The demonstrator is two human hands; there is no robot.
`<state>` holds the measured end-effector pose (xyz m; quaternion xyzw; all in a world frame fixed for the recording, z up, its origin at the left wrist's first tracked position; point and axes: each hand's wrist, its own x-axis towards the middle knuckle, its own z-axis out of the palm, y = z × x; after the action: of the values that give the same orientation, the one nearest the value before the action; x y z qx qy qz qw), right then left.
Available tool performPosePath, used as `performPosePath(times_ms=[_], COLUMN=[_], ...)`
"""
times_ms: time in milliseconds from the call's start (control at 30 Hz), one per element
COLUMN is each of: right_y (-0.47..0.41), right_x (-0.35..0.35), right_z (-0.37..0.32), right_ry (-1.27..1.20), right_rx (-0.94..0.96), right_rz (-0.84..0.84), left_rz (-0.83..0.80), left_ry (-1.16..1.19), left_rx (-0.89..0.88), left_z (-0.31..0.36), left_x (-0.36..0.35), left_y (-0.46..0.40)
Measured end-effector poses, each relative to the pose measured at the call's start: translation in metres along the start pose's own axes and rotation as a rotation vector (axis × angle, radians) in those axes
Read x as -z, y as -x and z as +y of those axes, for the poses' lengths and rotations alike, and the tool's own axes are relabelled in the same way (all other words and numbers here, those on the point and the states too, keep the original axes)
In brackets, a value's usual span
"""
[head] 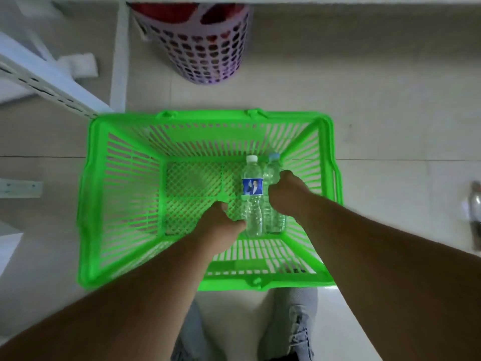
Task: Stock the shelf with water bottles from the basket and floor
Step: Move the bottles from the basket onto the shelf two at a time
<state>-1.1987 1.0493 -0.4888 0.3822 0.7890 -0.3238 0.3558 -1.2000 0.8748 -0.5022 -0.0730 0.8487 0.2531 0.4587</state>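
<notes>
Two water bottles in a green basket, a hand at each.

The white-capped bottle, blue label facing up, lies on the mesh floor of the green basket toward its right side, touching the blue-capped bottle beside it; both caps point to the far wall. The rest of the basket floor, left of them, is bare mesh. The left hand is curled against the lower body of the white-capped bottle, thumb touching it, but whether it really grasps cannot be told. The right hand is wrapped over the blue-capped bottle, grasping its middle. Both forearms reach in over the near rim. Another bottle lies on the tiled floor well right of the basket. Beyond the far rim stands a pink perforated bin; white shelf rails sit at far left.
</notes>
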Motion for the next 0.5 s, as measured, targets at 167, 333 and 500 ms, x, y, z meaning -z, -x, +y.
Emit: performPosePath(times_ms=[167, 333, 500], right_y=[-0.040, -0.058, -0.068], right_x=[-0.021, -0.040, -0.046], right_z=[-0.004, 0.001, 0.002], right_ry=[-0.044, -0.087, -0.084], right_rx=[-0.041, -0.101, -0.115], right_rz=[0.076, 0.113, 0.227], left_rz=[0.009, 0.001, -0.013], left_ry=[0.026, 0.040, 0.091], left_rx=[-0.007, 0.020, 0.041], left_z=[-0.009, -0.017, -0.028], left_x=[-0.032, -0.044, -0.045], left_y=[-0.043, -0.065, -0.076])
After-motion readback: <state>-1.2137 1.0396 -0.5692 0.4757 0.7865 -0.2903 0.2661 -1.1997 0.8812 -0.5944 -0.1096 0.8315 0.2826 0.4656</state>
